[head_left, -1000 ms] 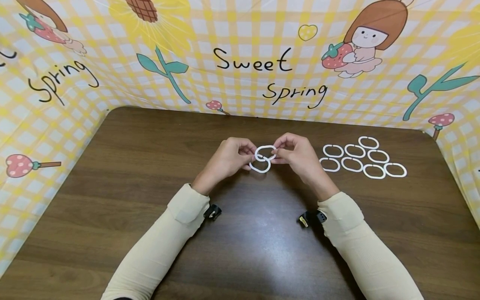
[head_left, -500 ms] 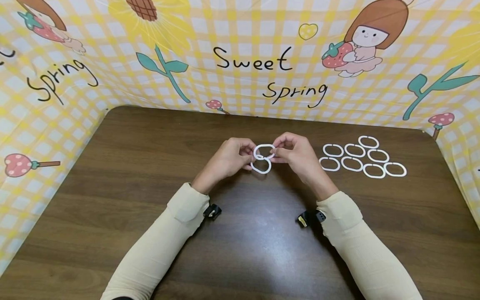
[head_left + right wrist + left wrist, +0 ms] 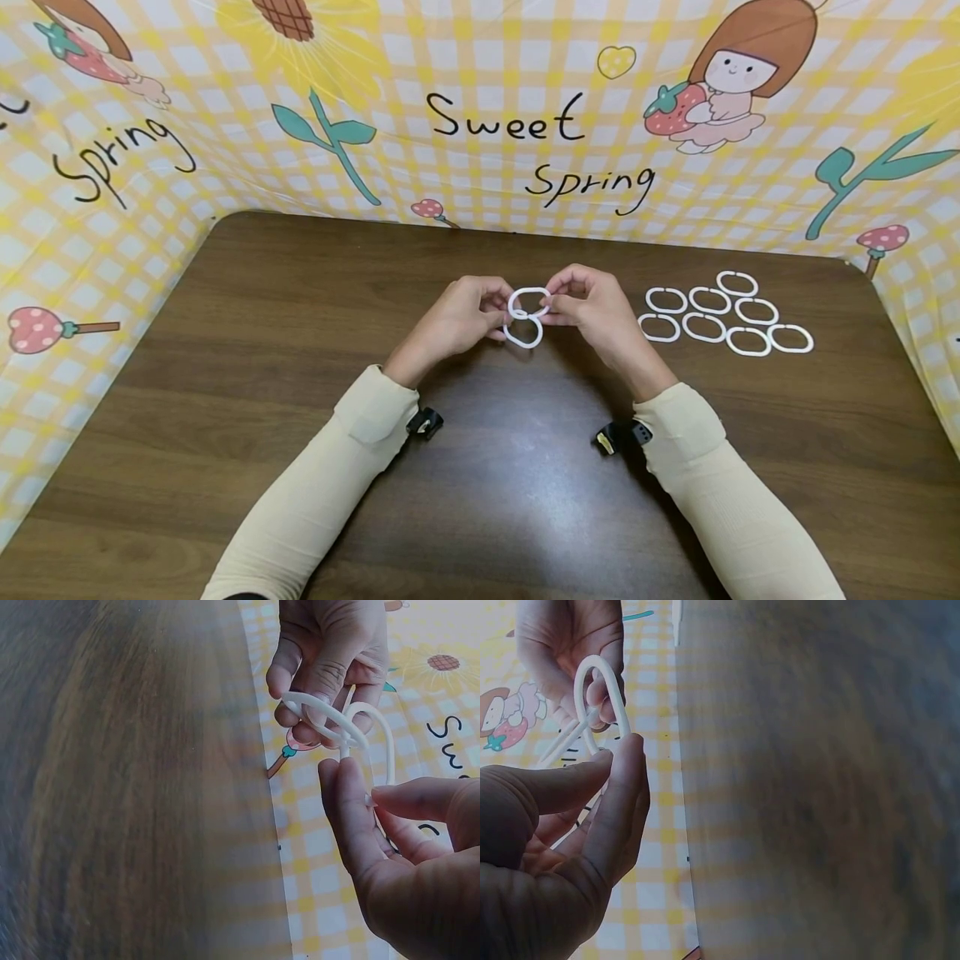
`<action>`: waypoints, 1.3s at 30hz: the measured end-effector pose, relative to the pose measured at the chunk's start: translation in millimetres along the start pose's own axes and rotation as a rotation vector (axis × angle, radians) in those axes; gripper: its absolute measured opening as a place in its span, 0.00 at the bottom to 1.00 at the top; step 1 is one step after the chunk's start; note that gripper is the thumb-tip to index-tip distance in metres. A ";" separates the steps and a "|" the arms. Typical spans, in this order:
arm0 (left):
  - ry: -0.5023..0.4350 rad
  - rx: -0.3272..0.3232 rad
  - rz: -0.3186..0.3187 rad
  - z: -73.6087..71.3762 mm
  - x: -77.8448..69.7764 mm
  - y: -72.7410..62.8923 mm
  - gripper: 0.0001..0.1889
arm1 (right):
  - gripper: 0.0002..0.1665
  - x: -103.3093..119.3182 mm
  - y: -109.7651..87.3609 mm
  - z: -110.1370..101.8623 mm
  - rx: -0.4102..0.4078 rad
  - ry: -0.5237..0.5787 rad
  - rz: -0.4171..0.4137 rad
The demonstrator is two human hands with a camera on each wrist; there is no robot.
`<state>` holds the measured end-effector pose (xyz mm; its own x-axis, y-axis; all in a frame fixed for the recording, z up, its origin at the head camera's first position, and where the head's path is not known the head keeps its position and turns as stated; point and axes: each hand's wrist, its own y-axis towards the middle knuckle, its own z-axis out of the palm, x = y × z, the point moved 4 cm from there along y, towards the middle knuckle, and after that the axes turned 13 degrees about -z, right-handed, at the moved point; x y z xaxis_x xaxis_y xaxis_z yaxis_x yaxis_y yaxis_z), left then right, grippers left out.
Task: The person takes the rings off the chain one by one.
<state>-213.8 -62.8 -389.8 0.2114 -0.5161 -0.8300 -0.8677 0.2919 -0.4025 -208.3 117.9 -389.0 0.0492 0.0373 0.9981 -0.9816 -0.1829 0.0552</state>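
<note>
Two white oval plastic rings are looped through each other above the table, between my hands. My left hand pinches the nearer ring between thumb and fingers; in the left wrist view this ring rises from the fingertips. At its right, my right hand pinches the farther ring by its right end. The right wrist view shows the right hand's ring crossing the left hand's ring. The fingertips partly hide both rings.
Several more white rings lie flat on the brown wooden table, to the right of my right hand. A yellow checked cloth with printed figures rises behind the table and along its sides.
The nearer ring has shifted slightly to the right and turned a little under the farther ring. Both hands have stayed almost in place, still pinching the rings.
</note>
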 end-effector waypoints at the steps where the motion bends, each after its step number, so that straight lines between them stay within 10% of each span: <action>1: 0.000 0.000 0.001 0.1 0.0 0.0 0.06 | 0.09 0.0 0.0 -0.1 -0.001 0.002 0.001; 39: 0.044 -0.006 -0.011 -4.4 1.6 -0.5 0.05 | 0.06 8.5 -16.4 -53.1 -0.063 -0.009 -0.030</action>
<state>-214.9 -67.3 -389.3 0.2010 -0.5538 -0.8080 -0.8683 0.2812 -0.4087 -201.6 173.4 -382.9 0.0803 0.0325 0.9962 -0.9893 -0.1197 0.0836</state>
